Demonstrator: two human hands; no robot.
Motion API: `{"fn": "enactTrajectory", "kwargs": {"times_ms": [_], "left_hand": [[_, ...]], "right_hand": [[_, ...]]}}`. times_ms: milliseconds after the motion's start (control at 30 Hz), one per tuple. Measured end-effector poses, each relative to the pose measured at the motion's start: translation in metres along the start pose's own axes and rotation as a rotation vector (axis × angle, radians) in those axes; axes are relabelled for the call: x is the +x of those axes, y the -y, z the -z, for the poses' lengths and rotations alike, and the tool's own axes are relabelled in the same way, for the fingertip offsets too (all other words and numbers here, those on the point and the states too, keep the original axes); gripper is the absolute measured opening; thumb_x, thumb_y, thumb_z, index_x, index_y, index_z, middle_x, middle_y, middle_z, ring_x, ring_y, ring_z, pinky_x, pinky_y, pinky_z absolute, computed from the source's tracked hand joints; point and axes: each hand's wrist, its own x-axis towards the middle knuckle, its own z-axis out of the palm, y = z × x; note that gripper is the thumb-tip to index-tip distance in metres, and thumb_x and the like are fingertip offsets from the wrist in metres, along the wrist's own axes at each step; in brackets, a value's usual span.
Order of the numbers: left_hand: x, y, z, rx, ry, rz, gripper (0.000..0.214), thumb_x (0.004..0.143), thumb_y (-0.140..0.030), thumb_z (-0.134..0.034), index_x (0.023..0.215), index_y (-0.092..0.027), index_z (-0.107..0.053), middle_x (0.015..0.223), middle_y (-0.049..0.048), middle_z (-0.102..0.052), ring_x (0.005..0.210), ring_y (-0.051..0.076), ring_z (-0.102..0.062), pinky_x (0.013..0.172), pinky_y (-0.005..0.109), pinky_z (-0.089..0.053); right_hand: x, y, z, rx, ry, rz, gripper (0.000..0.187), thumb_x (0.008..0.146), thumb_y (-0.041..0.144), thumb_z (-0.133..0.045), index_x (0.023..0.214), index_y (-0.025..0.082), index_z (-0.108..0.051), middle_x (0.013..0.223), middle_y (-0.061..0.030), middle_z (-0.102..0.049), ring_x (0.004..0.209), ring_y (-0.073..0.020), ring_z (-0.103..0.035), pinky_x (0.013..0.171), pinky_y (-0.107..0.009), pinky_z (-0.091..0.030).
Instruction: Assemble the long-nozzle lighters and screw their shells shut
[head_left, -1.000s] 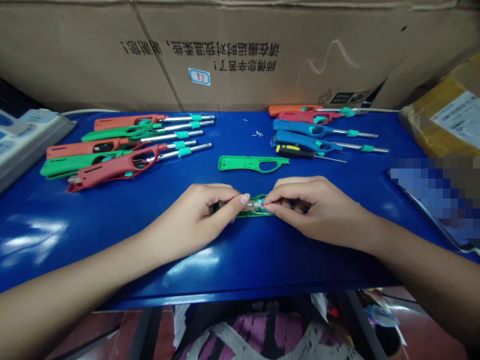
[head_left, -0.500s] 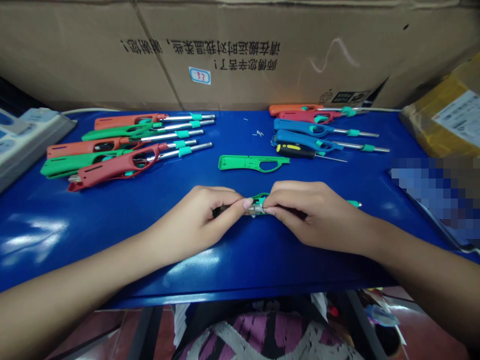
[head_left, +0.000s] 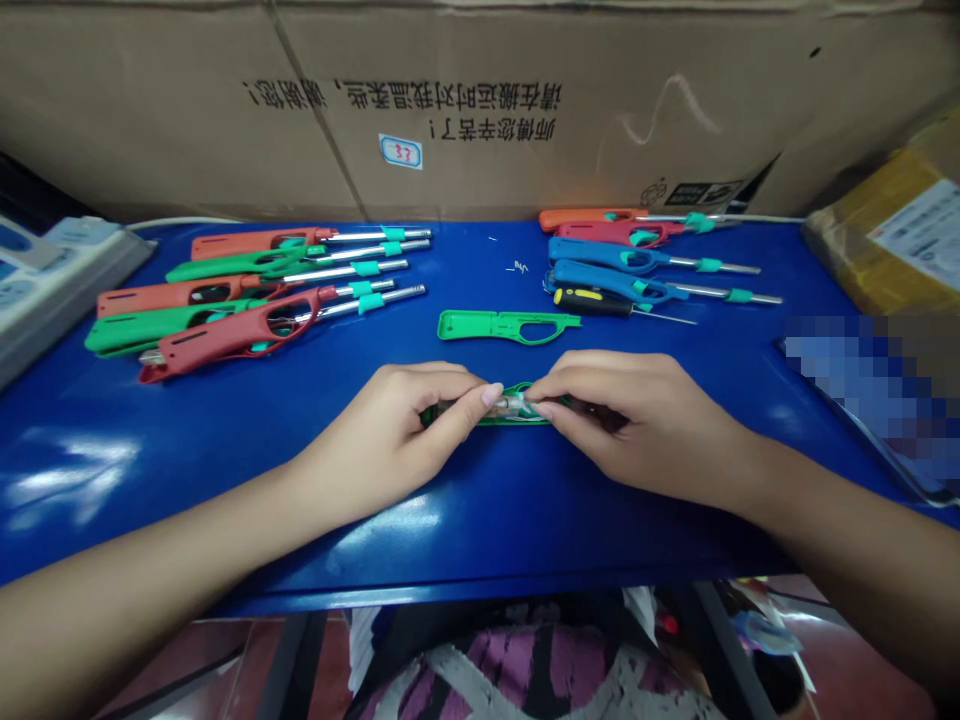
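An opened green lighter half [head_left: 538,421] lies on the table before me, mostly covered by my fingers. Against it, my left hand [head_left: 416,420] pinches a clear fuel tank [head_left: 505,405] between thumb and forefinger. At the tank's right end, my right hand [head_left: 637,405] has its thumb and fingertips closed near a thin whitish piece; what they grip is too small to make out. Just beyond the hands rests a loose green lighter shell [head_left: 480,325], its hollow side up.
Several long-necked lighters, red and green, lie at left, the nearest being a red lighter [head_left: 225,340]. More are at right, including a blue lighter [head_left: 615,280] beside a black-yellow screwdriver [head_left: 592,301]. A cardboard box [head_left: 480,60] stands behind; a power strip [head_left: 67,270] sits left.
My right hand has shifted slightly up, its fingers still closed at the tank's end. The left hand keeps its pinch, and more of the green half's lower edge shows.
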Motion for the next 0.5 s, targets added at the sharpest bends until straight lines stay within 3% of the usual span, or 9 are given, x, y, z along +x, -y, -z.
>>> {"fn": "enactTrajectory", "kwargs": {"times_ms": [133, 500], "left_hand": [[0.0006, 0.0006, -0.0003, -0.012, -0.006, 0.005, 0.039, 0.104, -0.031, -0.05, 0.068, -0.017, -0.056, 0.069, -0.0041, -0.055, 0.066, 0.009, -0.053, 0.066, 0.022, -0.041], [0.0001, 0.0035, -0.0016, -0.014, 0.001, -0.045, 0.035, 0.103, -0.026, -0.052, 0.07, -0.016, -0.059, 0.067, -0.004, -0.056, 0.066, 0.009, -0.053, 0.066, 0.02, -0.04]], "right_hand": [[0.0006, -0.0001, -0.0021, -0.014, -0.035, -0.003, 0.014, 0.096, 0.012, -0.059, 0.097, 0.018, -0.071, 0.088, 0.0004, -0.073, 0.078, -0.0103, -0.066, 0.068, -0.022, -0.048], [-0.0001, -0.0016, -0.0039, -0.011, -0.004, 0.07, 0.017, 0.098, 0.011, -0.055, 0.099, 0.017, -0.071, 0.095, -0.0021, -0.074, 0.086, -0.0111, -0.067, 0.079, -0.022, -0.05]]}}
